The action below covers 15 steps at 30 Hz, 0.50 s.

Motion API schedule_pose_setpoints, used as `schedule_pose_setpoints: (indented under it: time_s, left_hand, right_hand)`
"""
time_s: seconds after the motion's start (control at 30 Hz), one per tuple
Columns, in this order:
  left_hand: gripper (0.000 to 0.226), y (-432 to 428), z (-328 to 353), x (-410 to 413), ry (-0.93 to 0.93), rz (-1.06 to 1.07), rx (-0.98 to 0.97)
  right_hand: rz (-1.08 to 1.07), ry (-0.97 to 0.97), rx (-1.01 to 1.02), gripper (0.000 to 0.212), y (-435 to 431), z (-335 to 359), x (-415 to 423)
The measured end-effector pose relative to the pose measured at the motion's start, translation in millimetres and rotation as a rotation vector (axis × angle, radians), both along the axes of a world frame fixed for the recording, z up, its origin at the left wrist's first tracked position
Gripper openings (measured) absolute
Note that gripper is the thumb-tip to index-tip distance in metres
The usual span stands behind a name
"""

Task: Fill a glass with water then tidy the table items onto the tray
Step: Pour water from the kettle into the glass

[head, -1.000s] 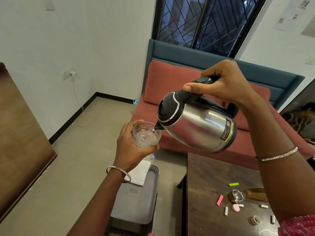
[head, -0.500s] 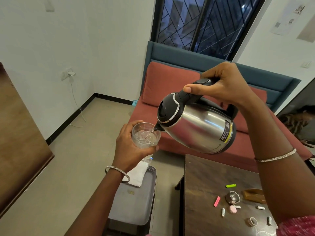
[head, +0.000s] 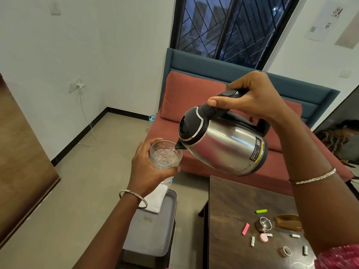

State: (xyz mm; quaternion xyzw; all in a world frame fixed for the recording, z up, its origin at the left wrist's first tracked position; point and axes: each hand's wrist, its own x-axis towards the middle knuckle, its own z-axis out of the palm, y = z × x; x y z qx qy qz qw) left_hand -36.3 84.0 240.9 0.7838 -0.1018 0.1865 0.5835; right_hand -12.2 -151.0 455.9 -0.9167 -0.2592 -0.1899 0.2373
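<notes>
While pouring, clamped on both sides: right grip (head: 250, 100) wrapped round the black handle of the steel electric kettle (head: 229, 146), thumb laid forward along the handle top; left grip (head: 147, 171) curled round the lower part of the glass tumbler (head: 165, 155). Both held up in mid-air, in front of the red sofa (head: 194, 94), left of the dark table (head: 233, 200), and, as seen from the head camera, above the far end of the grey tray (head: 151, 235).

Now the line that matters: kettle tilted steeply, long axis from handle at upper right down to spout at lower left, spout tip right at the tumbler's rim on its right side. Thin stream going in. Looks somewhere past half full, though hard to read through clear glass.

Pouring step, then, and probably close to done. Calls for rolling the right wrist back, spout up and away to the right, tumbler held level. Risk of a late dribble off the spout toward the white napkin (head: 155, 200) on the tray below.

After that, all the tidying: green marker (head: 261, 211), pink strip (head: 245, 228), small steel strainer (head: 263, 224), small white cylinders (head: 252, 241), tape ring (head: 286, 251), scattered on the table's near right, nearer the right grip. Tray lower left, under the left grip.
</notes>
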Motion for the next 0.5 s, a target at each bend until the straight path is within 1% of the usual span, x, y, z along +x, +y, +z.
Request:
schedule_pose_setpoints:
  time_s: [0.13,0.3,0.5]
  left_hand:
    - [0.084,-1.5,1.5,-1.9,-0.003,0.001,0.006]
    - [0.082,-4.8,2.5,-4.6,-0.002,0.010,0.013]
    - [0.084,-9.0,2.8,-5.9,0.000,0.010,0.032]
  right_hand:
    - [-0.004,0.006,0.000,0.059,-2.0,0.6,-1.7]
    - [-0.012,0.006,0.002,0.067,-5.5,0.7,-3.0]
    - [-0.002,0.013,0.002,0.069,-9.9,0.6,-3.8]
